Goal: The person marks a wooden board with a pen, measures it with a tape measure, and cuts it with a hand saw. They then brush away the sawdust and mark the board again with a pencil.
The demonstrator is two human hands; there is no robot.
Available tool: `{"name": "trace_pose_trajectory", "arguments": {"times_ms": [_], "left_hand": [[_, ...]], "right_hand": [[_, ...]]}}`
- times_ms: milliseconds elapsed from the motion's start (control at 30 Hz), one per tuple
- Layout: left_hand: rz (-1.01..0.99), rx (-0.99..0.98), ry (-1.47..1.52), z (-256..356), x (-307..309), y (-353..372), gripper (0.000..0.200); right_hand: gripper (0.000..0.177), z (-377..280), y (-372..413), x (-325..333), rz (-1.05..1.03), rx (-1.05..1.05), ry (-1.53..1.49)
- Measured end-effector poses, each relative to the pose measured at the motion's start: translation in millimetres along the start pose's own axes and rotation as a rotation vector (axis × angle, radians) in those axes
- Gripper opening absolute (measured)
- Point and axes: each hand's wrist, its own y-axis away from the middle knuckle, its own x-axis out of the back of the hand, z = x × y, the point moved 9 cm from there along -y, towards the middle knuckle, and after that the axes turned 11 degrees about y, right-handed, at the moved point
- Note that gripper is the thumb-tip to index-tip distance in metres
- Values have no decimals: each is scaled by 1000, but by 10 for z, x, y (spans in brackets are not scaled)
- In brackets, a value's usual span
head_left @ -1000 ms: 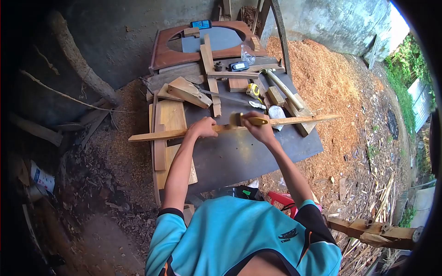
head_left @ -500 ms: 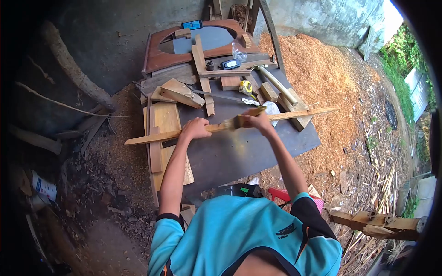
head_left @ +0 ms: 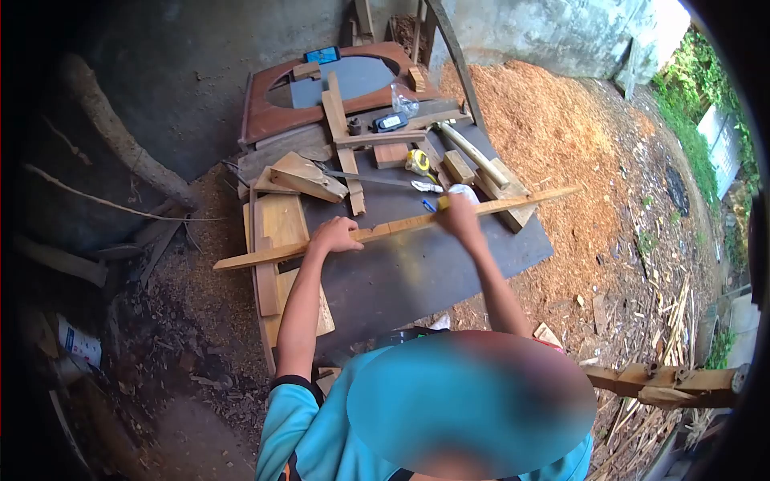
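A long, narrow wooden strip [head_left: 405, 225] lies slantwise across the dark worktable [head_left: 385, 280], its ends sticking out past both sides. My left hand [head_left: 333, 236] grips the strip left of its middle, fingers curled over it. Closed and slightly blurred, my right hand [head_left: 459, 218] is over the strip to the right of the middle. It holds a paintbrush, of which only a small yellow part [head_left: 443, 204] shows; the bristles are hidden now. Just behind that hand are a white bundle [head_left: 463, 192] and a blue pen [head_left: 429, 206].
Beyond the strip lie a hammer [head_left: 473, 156], a yellow tape measure [head_left: 418, 162], a handsaw blade [head_left: 373, 178], wood blocks [head_left: 309, 178] and a dark phone-like device [head_left: 391, 122]. A brown oval-cut frame [head_left: 257, 112] sits at the back. Wood shavings [head_left: 545, 120] cover the ground at right.
My right hand has moved to the right along the strip, and the brush bristles seen before are now hidden. My left hand keeps its grip. The whole view has shifted slightly.
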Motion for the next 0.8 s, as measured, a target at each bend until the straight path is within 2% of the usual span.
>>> {"name": "trace_pose_trajectory", "arguments": {"times_ms": [100, 167, 200, 233, 267, 333, 400, 467, 500, 567, 600, 667, 733, 800], "left_hand": [[0, 16, -37, 7, 4, 37, 41], [-40, 4, -87, 57, -15, 65, 39], [49, -70, -119, 136, 36, 139, 33], [106, -57, -119, 175, 69, 205, 31], [158, -45, -117, 223, 84, 287, 30], [248, -34, -160, 426, 222, 469, 28], [318, -51, -248, 836, 480, 711, 26], [480, -198, -409, 1326, 739, 903, 27], [583, -297, -516, 1613, 851, 1022, 23], [647, -396, -630, 2040, 997, 1142, 19], [647, -425, -675, 2220, 1048, 1144, 18], [635, -475, -775, 2558, 1131, 1099, 16], [717, -589, -917, 2952, 1231, 1023, 17], [702, -792, -809, 3364, 1405, 951, 27]], "right_hand": [[18, -921, 119, -50, -78, 185, -69], [17, -1273, 213, 134, -28, 375, -331], [16, -1363, 253, 207, 0, 530, -353], [15, -1417, 297, 317, 29, 685, -369], [15, -1298, 280, 307, -52, 618, -232], [31, -1049, 335, 356, -232, 489, 22], [30, -921, 448, 507, -150, 563, 11], [27, -779, 535, 637, -76, 645, 1], [26, -706, 511, 691, -39, 613, 53], [23, -620, 414, 835, 43, 574, 151], [22, -580, 403, 938, 153, 606, 215], [21, -458, 319, 1175, 152, 590, 196], [20, -280, 112, 1412, 154, 567, 254], [20, -4, -190, 1657, 152, 533, 204]]}}
